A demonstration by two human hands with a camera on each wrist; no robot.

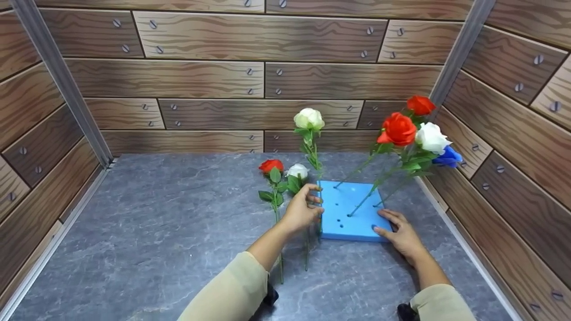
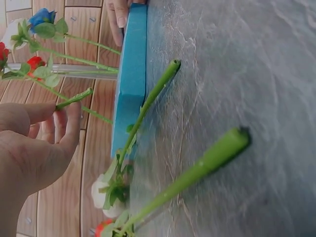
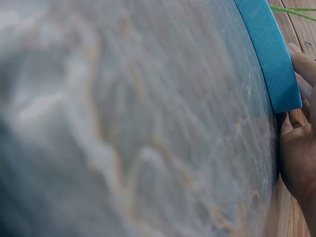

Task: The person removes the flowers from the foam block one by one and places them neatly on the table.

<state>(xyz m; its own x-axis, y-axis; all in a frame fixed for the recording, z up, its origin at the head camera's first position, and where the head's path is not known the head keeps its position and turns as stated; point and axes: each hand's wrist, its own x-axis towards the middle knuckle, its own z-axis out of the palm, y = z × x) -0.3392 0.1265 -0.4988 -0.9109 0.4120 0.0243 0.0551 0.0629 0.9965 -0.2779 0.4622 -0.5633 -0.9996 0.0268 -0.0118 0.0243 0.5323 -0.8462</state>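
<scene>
My left hand [image 1: 303, 209] pinches the green stem [image 2: 74, 98] of a pale cream-green rose [image 1: 309, 119] between thumb and fingers. Its bloom stands tall, with the stem near the left edge of a blue foam block [image 1: 343, 229]. The block has several small holes in its top. My right hand [image 1: 403, 236] rests at the block's front right corner, thumb on the top face and fingers along the right edge. Two red roses [image 1: 398, 129], a white rose [image 1: 433, 138] and a blue rose [image 1: 447, 157] lean to the right above the block, stems rising from its holes.
Left of the block, a loose red rose [image 1: 271, 166] and a loose white rose [image 1: 297, 171] lie on the grey marbled tabletop [image 1: 178, 232], stems pointing toward me. Wood-patterned panels [image 1: 214, 80] wall in the back and both sides.
</scene>
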